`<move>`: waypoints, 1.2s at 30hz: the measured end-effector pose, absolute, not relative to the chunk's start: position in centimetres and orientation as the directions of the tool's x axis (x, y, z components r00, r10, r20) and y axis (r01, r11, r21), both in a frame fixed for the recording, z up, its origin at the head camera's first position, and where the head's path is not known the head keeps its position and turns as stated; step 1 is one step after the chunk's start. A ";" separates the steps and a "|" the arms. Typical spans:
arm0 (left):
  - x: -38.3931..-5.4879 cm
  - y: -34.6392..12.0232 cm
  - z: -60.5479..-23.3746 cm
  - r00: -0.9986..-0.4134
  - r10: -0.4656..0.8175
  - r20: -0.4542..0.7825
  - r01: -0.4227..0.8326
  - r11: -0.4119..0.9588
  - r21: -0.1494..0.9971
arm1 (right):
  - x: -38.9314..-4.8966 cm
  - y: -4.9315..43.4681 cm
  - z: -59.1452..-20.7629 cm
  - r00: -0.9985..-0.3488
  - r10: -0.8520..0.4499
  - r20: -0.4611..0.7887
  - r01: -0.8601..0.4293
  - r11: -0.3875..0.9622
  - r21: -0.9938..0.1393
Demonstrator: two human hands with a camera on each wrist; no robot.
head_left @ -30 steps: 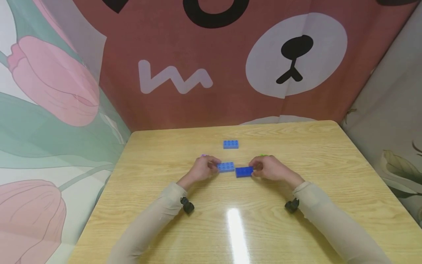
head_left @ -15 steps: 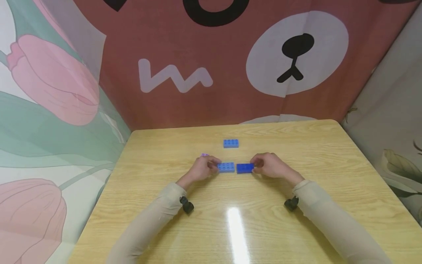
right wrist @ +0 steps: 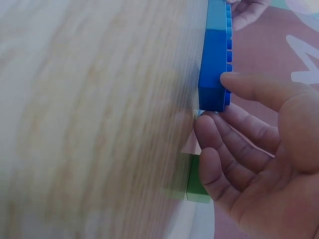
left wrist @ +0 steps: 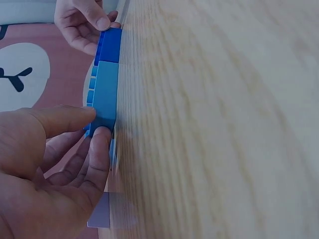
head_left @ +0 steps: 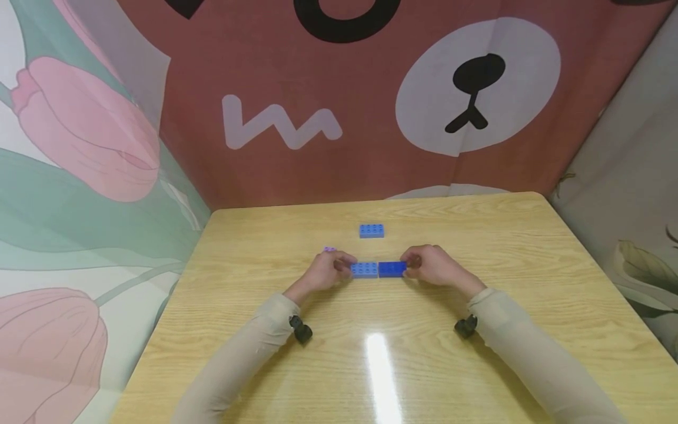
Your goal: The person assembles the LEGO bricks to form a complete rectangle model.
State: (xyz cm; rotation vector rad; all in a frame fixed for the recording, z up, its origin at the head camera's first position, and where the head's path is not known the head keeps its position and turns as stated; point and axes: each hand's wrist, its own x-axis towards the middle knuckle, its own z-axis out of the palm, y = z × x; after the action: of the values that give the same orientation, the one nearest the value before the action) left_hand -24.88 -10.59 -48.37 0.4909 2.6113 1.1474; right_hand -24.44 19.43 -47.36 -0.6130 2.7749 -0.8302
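My left hand (head_left: 325,270) holds the outer end of a light blue toy building brick (head_left: 364,270) on the table. In the left wrist view, its thumb lies at the studded edge and its fingertips at the end face. Opposite, my right hand (head_left: 435,265) holds a dark blue toy building brick (head_left: 392,270) by its outer end, thumb near the studs in the right wrist view. The two bricks lie end to end in one line, studs up, their inner ends meeting. Part of each brick's outer end is covered by fingers.
Another blue brick (head_left: 372,231) lies farther back on the wooden table (head_left: 286,235). A purple brick (head_left: 329,249) shows just behind my left hand. Beyond my right hand's fingers sits a green brick (right wrist: 197,180). A bear-patterned curtain (head_left: 365,171) hangs along the table's back edge.
The dark blue brick has moved back and then left with my right hand, closing the gap to the light blue brick. My left hand has barely shifted.
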 end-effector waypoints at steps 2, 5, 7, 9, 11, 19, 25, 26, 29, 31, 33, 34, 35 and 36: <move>-25.0 -10.6 -48.4 -0.912 0.401 -0.090 0.203 0.628 0.751 | -24.4 19.4 -47.4 -0.899 -0.434 -0.054 -0.335 0.761 -0.555; -25.0 -10.7 -48.5 -0.910 0.404 -0.092 0.199 0.622 0.758 | -24.4 19.3 -47.4 -0.899 -0.433 -0.057 -0.332 0.762 -0.557; -25.0 -10.7 -48.6 -0.910 0.404 -0.094 0.197 0.620 0.760 | -24.4 19.3 -47.4 -0.901 -0.430 -0.063 -0.324 0.762 -0.561; -25.0 -10.7 -48.6 -0.910 0.404 -0.095 0.195 0.618 0.762 | -24.4 19.3 -47.4 -0.901 -0.428 -0.068 -0.318 0.760 -0.568; -25.0 -10.7 -48.6 -0.910 0.404 -0.097 0.192 0.616 0.764 | -24.4 19.3 -47.4 -0.902 -0.427 -0.070 -0.315 0.758 -0.571; -24.9 -10.6 -48.3 -0.910 0.401 -0.108 0.179 0.614 0.769 | -24.4 19.1 -47.3 -0.904 -0.421 -0.072 -0.309 0.761 -0.571; -24.8 -10.6 -48.2 -0.907 0.405 -0.111 0.183 0.619 0.764 | -24.4 19.1 -47.2 -0.905 -0.419 -0.071 -0.309 0.762 -0.569; -24.8 -10.6 -48.2 -0.907 0.407 -0.109 0.185 0.619 0.764 | -24.4 19.1 -47.2 -0.904 -0.421 -0.070 -0.310 0.761 -0.570; -24.9 -10.6 -48.3 -0.906 0.411 -0.101 0.196 0.618 0.761 | -24.4 19.1 -47.3 -0.904 -0.423 -0.069 -0.312 0.760 -0.570; -24.9 -10.5 -48.3 -0.906 0.413 -0.095 0.202 0.619 0.759 | -24.4 19.1 -47.2 -0.904 -0.420 -0.072 -0.308 0.760 -0.572; -24.9 -10.5 -48.4 -0.906 0.413 -0.093 0.206 0.622 0.756 | -24.4 19.2 -47.2 -0.907 -0.414 -0.077 -0.298 0.761 -0.577; -24.9 -10.5 -48.4 -0.907 0.411 -0.095 0.204 0.624 0.754 | -24.4 19.2 -47.2 -0.907 -0.414 -0.078 -0.296 0.759 -0.580; -24.9 -10.5 -48.4 -0.907 0.410 -0.096 0.203 0.625 0.754 | -24.4 19.2 -47.2 -0.908 -0.411 -0.080 -0.292 0.757 -0.584; -24.9 -10.5 -48.4 -0.907 0.409 -0.098 0.201 0.627 0.752 | -24.4 19.3 -47.2 -0.909 -0.410 -0.082 -0.288 0.756 -0.588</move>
State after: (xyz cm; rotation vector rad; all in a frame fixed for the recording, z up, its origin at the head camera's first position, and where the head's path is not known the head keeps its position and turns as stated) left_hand -24.87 -10.47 -48.36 0.4963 2.5922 1.1518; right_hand -24.44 19.27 -47.22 -0.5523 2.7478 -0.8703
